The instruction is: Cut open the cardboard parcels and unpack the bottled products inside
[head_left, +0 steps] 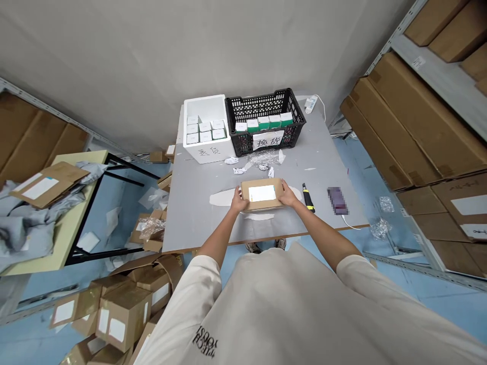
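Observation:
Between my two hands is a small brown cardboard box (249, 205) with a white label (262, 193) on its top. My left hand (239, 199) grips its left end, and my right hand (288, 194) is closed on the right end. It is over the front half of the grey table (198, 223); whether it rests on the surface I cannot tell. A black and yellow utility knife (308, 198) lies just right of my right hand. Crumpled white paper (239, 171) and clear plastic wrap (262, 159) lie beyond the box.
At the table's back stand a white foam box (209, 154) and a black plastic crate (262, 106), both holding small white-and-green boxes. A phone (337, 201) with a cable lies at right. Cartons (125, 309) heap on the floor at left; a side table (95, 158) bears grey parcels.

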Tool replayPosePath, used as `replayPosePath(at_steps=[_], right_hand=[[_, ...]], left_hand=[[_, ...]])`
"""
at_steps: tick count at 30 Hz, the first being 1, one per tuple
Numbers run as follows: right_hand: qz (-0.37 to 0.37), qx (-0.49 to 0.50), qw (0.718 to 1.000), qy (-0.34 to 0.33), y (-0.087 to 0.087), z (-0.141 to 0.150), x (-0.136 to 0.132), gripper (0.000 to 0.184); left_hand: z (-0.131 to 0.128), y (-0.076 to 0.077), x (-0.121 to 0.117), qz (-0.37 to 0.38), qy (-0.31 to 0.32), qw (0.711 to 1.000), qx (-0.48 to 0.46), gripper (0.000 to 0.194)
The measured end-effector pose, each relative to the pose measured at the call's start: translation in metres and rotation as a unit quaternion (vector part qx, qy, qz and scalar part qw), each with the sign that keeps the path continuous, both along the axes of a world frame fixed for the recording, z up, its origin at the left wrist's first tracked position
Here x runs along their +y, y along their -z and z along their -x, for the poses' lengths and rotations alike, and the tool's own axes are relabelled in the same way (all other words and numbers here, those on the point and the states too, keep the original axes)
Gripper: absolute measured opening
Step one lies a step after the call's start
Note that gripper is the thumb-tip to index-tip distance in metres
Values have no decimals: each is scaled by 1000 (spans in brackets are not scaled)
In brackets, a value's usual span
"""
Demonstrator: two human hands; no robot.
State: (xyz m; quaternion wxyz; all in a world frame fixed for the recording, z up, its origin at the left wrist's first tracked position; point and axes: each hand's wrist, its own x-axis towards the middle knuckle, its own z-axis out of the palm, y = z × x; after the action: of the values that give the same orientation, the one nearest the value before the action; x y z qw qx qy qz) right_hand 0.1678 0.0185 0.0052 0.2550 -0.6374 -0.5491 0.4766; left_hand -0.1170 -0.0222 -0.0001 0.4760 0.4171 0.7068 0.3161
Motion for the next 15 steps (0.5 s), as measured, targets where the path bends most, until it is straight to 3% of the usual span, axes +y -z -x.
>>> replayPosePath(at_steps=[3,9,12,15], right_hand=[[42,41,998,28,-9,4,5,110],[21,40,991,125,-35,-6,10,90],[9,-40,990,138,-35,-13,11,83],[22,-110,985,135,-24,-19,5,76]], left_hand=[[-5,-14,9,27,-27,999,-24,105],[-9,-42,19,-10,-58,998,0,83],[-15,-44,19,-11,-55,998,31,74],[-19,-37,10,10,-49,995,82,61]])
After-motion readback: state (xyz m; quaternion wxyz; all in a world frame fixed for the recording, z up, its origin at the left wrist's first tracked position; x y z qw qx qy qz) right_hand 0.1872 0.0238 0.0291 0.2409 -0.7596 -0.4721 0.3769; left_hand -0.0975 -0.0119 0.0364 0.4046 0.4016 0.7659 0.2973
